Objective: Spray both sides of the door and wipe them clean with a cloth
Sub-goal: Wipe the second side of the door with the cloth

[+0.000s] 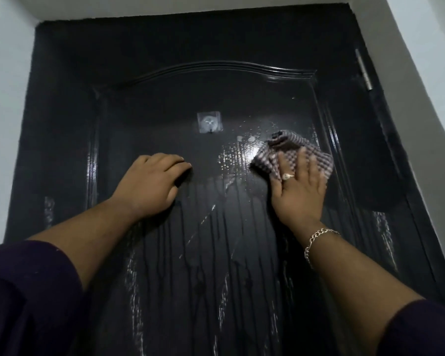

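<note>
Gleaming wet black door (190, 253), white walls (421, 73)

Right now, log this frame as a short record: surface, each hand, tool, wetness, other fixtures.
surface: dark glossy door with a raised arched panel
left hand: empty, resting on the door, fingers loosely bent
right hand: pressing the cloth flat against the door
tool: checked cloth, bunched, right of centre
wetness: drip streaks running down below the hands
fixtures: clear stick-on hook at centre; hinge at upper right
</note>
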